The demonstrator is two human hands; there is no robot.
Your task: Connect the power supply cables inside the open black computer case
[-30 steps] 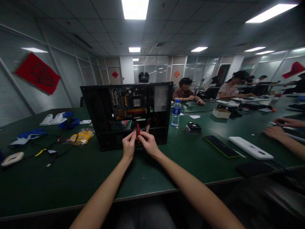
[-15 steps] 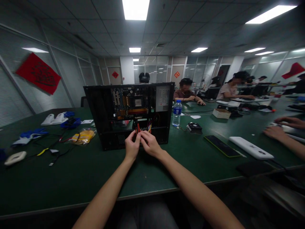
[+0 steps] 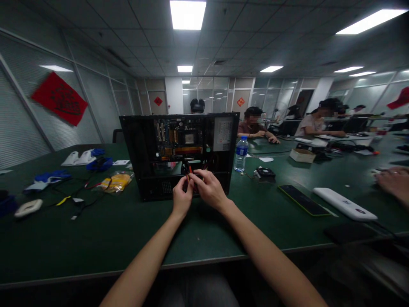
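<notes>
A black computer case stands upright on the green table, its open side facing me. Inside it are a motherboard and, at the upper right, a power supply with a pale label. My left hand is closed, thumb and fingers pinching a bundle of coloured cables in front of the lower part of the case. My right hand meets it from the right, its fingertips closed on the same cables. Red and orange wires show above the fingertips; any plug is hidden.
To the right of the case are a water bottle, a cooling fan, a black slab with a green edge and a white device. At left lie gloves, cables and a yellow bagged item. A co-worker's hand rests at far right.
My right hand has shifted up slightly, its fingers now higher over the cables and covering part of them. The whole view has swung a little left; the co-worker's hand has moved toward the right edge.
</notes>
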